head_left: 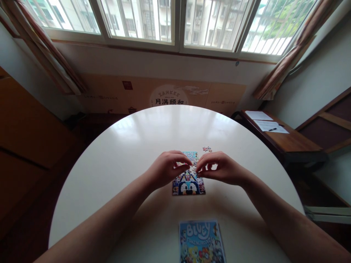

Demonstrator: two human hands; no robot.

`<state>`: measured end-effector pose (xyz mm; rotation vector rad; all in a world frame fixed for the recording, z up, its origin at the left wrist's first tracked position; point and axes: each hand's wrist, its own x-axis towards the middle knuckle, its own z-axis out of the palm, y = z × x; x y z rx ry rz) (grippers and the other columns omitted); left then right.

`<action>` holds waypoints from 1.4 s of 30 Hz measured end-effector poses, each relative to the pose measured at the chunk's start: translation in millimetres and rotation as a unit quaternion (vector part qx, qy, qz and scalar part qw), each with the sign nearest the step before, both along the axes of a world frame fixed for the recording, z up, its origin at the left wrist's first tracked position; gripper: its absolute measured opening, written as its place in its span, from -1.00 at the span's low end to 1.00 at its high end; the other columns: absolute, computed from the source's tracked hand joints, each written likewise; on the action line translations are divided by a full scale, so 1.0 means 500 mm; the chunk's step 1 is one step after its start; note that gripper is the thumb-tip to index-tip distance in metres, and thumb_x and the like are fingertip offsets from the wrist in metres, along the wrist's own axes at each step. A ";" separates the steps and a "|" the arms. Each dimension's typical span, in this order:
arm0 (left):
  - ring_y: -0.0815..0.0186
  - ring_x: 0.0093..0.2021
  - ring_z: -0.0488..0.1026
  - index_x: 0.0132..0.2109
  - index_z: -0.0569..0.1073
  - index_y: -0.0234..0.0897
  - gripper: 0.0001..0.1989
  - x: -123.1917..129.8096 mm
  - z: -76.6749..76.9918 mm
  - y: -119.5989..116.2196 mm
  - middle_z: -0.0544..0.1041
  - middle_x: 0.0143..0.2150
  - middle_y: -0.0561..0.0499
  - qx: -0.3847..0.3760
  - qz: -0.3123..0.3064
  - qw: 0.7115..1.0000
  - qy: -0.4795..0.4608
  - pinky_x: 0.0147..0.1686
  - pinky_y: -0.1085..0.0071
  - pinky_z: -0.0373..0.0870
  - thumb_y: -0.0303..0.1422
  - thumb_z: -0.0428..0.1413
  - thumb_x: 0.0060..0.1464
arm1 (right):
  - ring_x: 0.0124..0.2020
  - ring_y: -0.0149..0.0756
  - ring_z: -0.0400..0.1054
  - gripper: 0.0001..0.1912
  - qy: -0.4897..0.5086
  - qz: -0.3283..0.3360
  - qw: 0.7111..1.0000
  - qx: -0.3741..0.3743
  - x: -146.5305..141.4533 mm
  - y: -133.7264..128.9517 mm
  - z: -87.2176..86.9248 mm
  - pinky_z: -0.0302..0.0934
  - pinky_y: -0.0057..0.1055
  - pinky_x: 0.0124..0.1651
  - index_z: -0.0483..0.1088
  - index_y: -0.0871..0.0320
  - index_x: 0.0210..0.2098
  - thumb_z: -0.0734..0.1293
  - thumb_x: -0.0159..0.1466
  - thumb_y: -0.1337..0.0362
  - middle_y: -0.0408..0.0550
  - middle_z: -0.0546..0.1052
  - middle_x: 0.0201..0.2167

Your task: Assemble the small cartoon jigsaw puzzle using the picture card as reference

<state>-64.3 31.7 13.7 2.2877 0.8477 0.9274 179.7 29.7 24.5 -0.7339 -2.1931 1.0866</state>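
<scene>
A jigsaw puzzle (188, 188) with a blue cartoon dog lies on the white table, its pieces largely joined. My left hand (168, 167) reaches over its left side, thumb and index fingertip close together in a pinch. Over the right side curls my right hand (222, 168), its fingertips also drawn together. The two sets of fingertips nearly meet above the puzzle's middle. Anything between them is too small to make out. Both hands cover parts of the puzzle. Just beyond my right hand lie a few loose puzzle pieces (207, 149).
A Bluey picture sheet (201, 241) lies near me on the round white table (109, 182). To the right stands a wooden side table (296, 141) with papers (270, 126) and a pen (272, 129). Barred windows (139, 18) and curtains (290, 54) are at the back.
</scene>
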 end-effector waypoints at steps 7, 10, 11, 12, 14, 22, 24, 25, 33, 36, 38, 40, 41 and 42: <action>0.10 0.00 0.49 -0.15 0.64 -0.14 -0.86 -0.014 -0.019 0.011 0.63 -0.02 -0.05 0.097 0.040 0.986 0.128 0.02 0.04 0.45 -0.35 0.29 0.11 | -0.32 -0.33 0.45 -0.91 -0.089 -0.040 0.990 0.100 0.000 0.018 -0.039 0.33 -0.31 -0.21 0.63 0.01 -0.26 0.43 0.27 0.29 -0.12 0.63 -0.33; 0.07 0.03 0.48 -0.15 0.65 -0.09 -0.84 -0.013 -0.028 0.014 0.62 0.03 -0.02 0.095 0.035 0.981 0.166 0.05 0.00 0.42 -0.36 0.31 0.08 | -0.30 -0.32 0.47 -0.89 -0.116 -0.049 0.987 0.103 -0.003 0.017 -0.049 0.34 -0.32 -0.20 0.63 0.01 -0.26 0.42 0.27 0.31 -0.12 0.63 -0.30; 0.06 0.04 0.48 -0.16 0.66 -0.07 -0.84 -0.013 -0.030 0.015 0.62 0.04 -0.01 0.094 0.033 0.980 0.175 0.06 0.00 0.42 -0.36 0.31 0.07 | -0.30 -0.31 0.47 -0.89 -0.122 -0.054 0.986 0.105 -0.004 0.016 -0.050 0.34 -0.32 -0.20 0.64 0.00 -0.27 0.42 0.27 0.31 -0.11 0.63 -0.30; 0.05 0.05 0.48 -0.16 0.66 -0.06 -0.84 -0.012 -0.032 0.016 0.61 0.05 -0.01 0.093 0.031 0.979 0.181 0.06 -0.01 0.41 -0.35 0.32 0.07 | -0.30 -0.31 0.48 -0.89 -0.128 -0.057 0.984 0.107 -0.005 0.015 -0.050 0.34 -0.32 -0.20 0.64 0.00 -0.27 0.42 0.27 0.30 -0.11 0.64 -0.29; 0.04 0.05 0.47 -0.17 0.66 -0.05 -0.84 -0.012 -0.034 0.017 0.61 0.06 -0.01 0.092 0.027 0.977 0.189 0.07 -0.01 0.41 -0.35 0.33 0.05 | -0.29 -0.30 0.48 -0.88 -0.134 -0.061 0.983 0.113 -0.006 0.013 -0.051 0.34 -0.31 -0.20 0.64 0.00 -0.27 0.41 0.28 0.28 -0.11 0.64 -0.29; 0.06 0.04 0.48 -0.17 0.65 -0.07 -0.83 -0.013 -0.037 0.017 0.61 0.04 -0.03 0.095 0.019 0.978 0.187 0.06 0.03 0.42 -0.36 0.33 0.04 | -0.27 -0.28 0.51 -0.88 -0.113 -0.074 0.984 0.119 -0.006 0.017 -0.061 0.37 -0.29 -0.17 0.65 -0.04 -0.25 0.43 0.26 0.26 -0.12 0.65 -0.27; 0.07 0.04 0.48 -0.16 0.65 -0.08 -0.83 -0.012 -0.037 0.017 0.61 0.04 -0.03 0.094 0.019 0.977 0.190 0.06 0.04 0.42 -0.35 0.33 0.04 | -0.27 -0.27 0.51 -0.88 -0.113 -0.078 0.984 0.116 -0.007 0.016 -0.064 0.38 -0.29 -0.17 0.65 -0.04 -0.25 0.43 0.26 0.25 -0.12 0.66 -0.27; 0.07 0.04 0.48 -0.16 0.65 -0.08 -0.83 -0.012 -0.037 0.017 0.61 0.04 -0.04 0.091 0.018 0.977 0.192 0.07 0.04 0.41 -0.35 0.32 0.05 | -0.27 -0.27 0.51 -0.89 -0.112 -0.079 0.984 0.117 -0.008 0.016 -0.065 0.38 -0.29 -0.17 0.65 -0.04 -0.25 0.43 0.27 0.24 -0.11 0.66 -0.26; 0.07 0.03 0.48 -0.17 0.64 -0.08 -0.82 -0.012 -0.038 0.018 0.61 0.02 -0.01 0.092 0.018 0.977 0.191 0.07 0.04 0.40 -0.37 0.32 0.04 | -0.23 -0.23 0.48 -0.85 -0.140 -0.053 0.976 0.156 -0.012 0.016 -0.063 0.36 -0.25 -0.15 0.65 -0.03 -0.26 0.39 0.29 0.27 -0.08 0.65 -0.27; 0.07 0.03 0.48 -0.17 0.64 -0.08 -0.83 -0.012 -0.040 0.018 0.61 0.02 -0.01 0.091 0.020 0.978 0.187 0.07 0.03 0.40 -0.37 0.32 0.04 | -0.20 -0.21 0.45 -0.85 -0.157 -0.046 0.972 0.169 -0.011 0.015 -0.058 0.34 -0.22 -0.10 0.65 -0.04 -0.25 0.39 0.29 0.27 -0.07 0.62 -0.25; 0.07 0.03 0.48 -0.18 0.65 -0.08 -0.83 -0.012 -0.041 0.018 0.61 0.02 -0.01 0.091 0.018 0.978 0.186 0.07 0.03 0.40 -0.38 0.32 0.03 | -0.19 -0.21 0.44 -0.85 -0.178 -0.046 0.968 0.169 -0.012 0.012 -0.052 0.33 -0.19 -0.07 0.65 -0.05 -0.23 0.40 0.30 0.26 -0.06 0.61 -0.23; 0.07 0.03 0.48 -0.17 0.65 -0.08 -0.81 -0.012 -0.041 0.017 0.61 0.02 -0.01 0.095 0.017 0.978 0.185 0.07 0.03 0.41 -0.39 0.32 0.02 | -0.19 -0.20 0.43 -0.85 -0.200 -0.051 0.964 0.170 -0.013 0.008 -0.046 0.31 -0.15 -0.03 0.65 -0.06 -0.20 0.40 0.31 0.25 -0.05 0.59 -0.22; 0.07 0.03 0.48 -0.17 0.64 -0.07 -0.81 -0.012 -0.041 0.017 0.61 0.02 -0.01 0.098 0.017 0.978 0.184 0.07 0.03 0.41 -0.40 0.32 0.02 | -0.18 -0.19 0.43 -0.84 -0.205 -0.054 0.962 0.174 -0.013 0.007 -0.043 0.31 -0.13 -0.02 0.64 -0.07 -0.20 0.39 0.32 0.25 -0.04 0.58 -0.21; 0.07 0.03 0.48 -0.16 0.64 -0.08 -0.80 -0.012 -0.040 0.017 0.61 0.02 -0.01 0.099 0.017 0.978 0.183 0.07 0.02 0.41 -0.40 0.32 0.02 | -0.17 -0.17 0.42 -0.84 -0.200 -0.060 0.961 0.180 -0.012 0.006 -0.040 0.30 -0.12 -0.01 0.64 -0.06 -0.18 0.38 0.33 0.24 -0.02 0.57 -0.19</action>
